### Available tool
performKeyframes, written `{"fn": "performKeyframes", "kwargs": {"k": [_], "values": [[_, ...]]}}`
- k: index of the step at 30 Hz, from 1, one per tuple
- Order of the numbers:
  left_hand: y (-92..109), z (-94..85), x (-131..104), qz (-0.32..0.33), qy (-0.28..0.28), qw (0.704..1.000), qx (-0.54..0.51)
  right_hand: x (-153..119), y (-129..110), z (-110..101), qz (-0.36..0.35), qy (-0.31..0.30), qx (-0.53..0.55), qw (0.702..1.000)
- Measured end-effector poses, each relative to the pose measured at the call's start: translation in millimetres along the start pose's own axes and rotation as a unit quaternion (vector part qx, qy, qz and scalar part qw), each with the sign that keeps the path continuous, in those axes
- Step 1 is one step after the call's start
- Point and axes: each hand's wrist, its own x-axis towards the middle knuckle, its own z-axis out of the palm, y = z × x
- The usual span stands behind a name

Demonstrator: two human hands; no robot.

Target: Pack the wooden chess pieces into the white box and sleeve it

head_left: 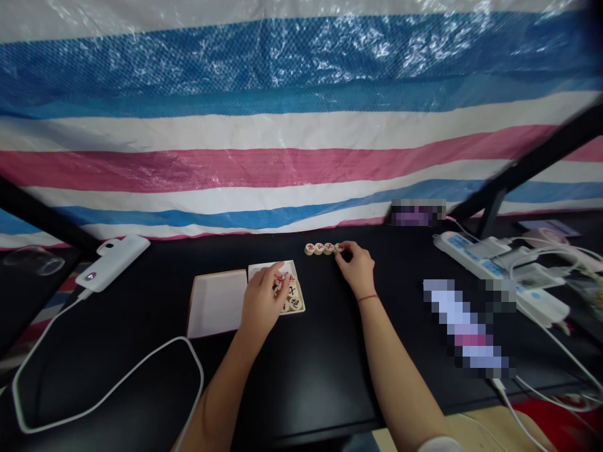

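A white box (300, 306) on the black table holds several round chess pieces with red and black characters. My left hand (264, 297) is over the box with its fingers bent together; a small bit of red and white shows at the fingertips, too small to name. Beyond the box, several round pieces with red characters (319, 248) lie in a row. At the right end of that row, my right hand (357, 268) pinches the last piece (338, 248) between thumb and finger. The open box lid (218, 304) lies left of the box.
A white power bank (113, 262) with a looping cable is at the left, near a clear glass (35, 260). On the right are a power strip (494, 270) with plugs and cables, and a blurred-out device (464, 326). A striped sheet (282, 169) hangs behind the table.
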Motion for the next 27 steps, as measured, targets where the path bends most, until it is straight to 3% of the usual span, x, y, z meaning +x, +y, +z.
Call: {"fn": "performKeyframes", "kwargs": {"k": [5, 10, 12, 15, 19, 22, 27], "values": [[-2, -2.7, 2, -0.017, 0.006, 1.0, 0.013, 0, -4, -3, 0.0, 0.0, -0.006, 1.0], [-12, -19.0, 10, -0.076, -0.003, 0.99, 0.115, -5, -25, -9, -0.042, 0.073, 0.043, 0.996], [-17, -26.9, 13, -0.11, -0.038, 0.98, 0.16, -12, -41, -9, -0.08, 0.035, 0.107, 0.99], [-21, -34.1, 14, -0.147, -0.112, 0.959, 0.213, -26, -67, -4, -0.137, -0.086, 0.188, 0.969], [-23, -32.4, 11, -0.165, -0.165, 0.937, 0.261, -41, -85, 6, -0.177, -0.206, 0.124, 0.955], [-25, -27.2, 8, -0.165, -0.17, 0.933, 0.273, -45, -87, 9, -0.191, -0.222, 0.057, 0.954], [-27, -22.0, 5, -0.154, -0.161, 0.935, 0.275, -46, -88, 10, -0.186, -0.221, 0.034, 0.957]]}}
